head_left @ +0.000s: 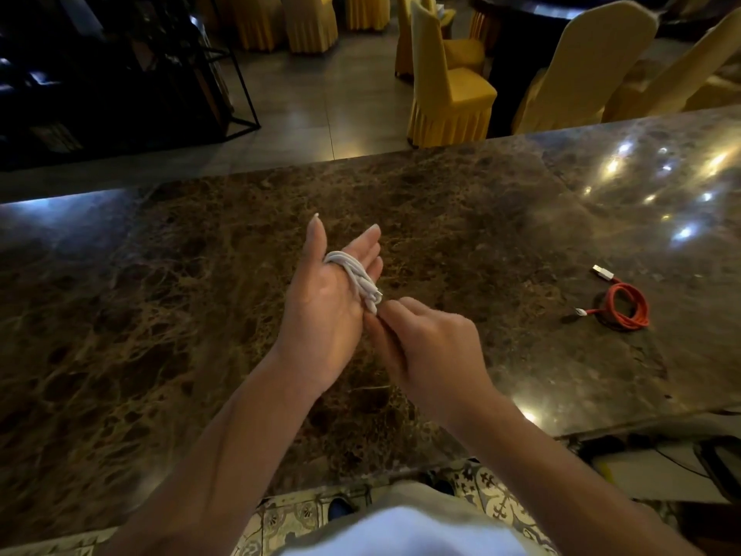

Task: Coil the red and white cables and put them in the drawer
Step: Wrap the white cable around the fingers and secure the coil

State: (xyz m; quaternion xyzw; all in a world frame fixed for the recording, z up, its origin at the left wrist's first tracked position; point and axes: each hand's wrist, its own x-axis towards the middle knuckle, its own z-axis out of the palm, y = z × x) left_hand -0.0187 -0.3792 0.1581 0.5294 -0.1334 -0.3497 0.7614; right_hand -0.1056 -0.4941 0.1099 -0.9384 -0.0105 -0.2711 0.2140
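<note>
White woven cable point(355, 276): back loops hidden behind left hand point(320, 307).
Right hand point(433, 347): lower fingers hidden behind the left palm.
Red coiled cable point(625, 311): plug type too small to tell.

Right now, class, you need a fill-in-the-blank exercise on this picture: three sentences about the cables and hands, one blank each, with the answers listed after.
1. The left hand has the thin white cable wound around its ____.
2. The right hand pinches the end of the ____ cable.
3. The coiled red cable lies on the brown marble countertop, to the ____ of both hands.

Missing words: fingers; white; right.
</note>
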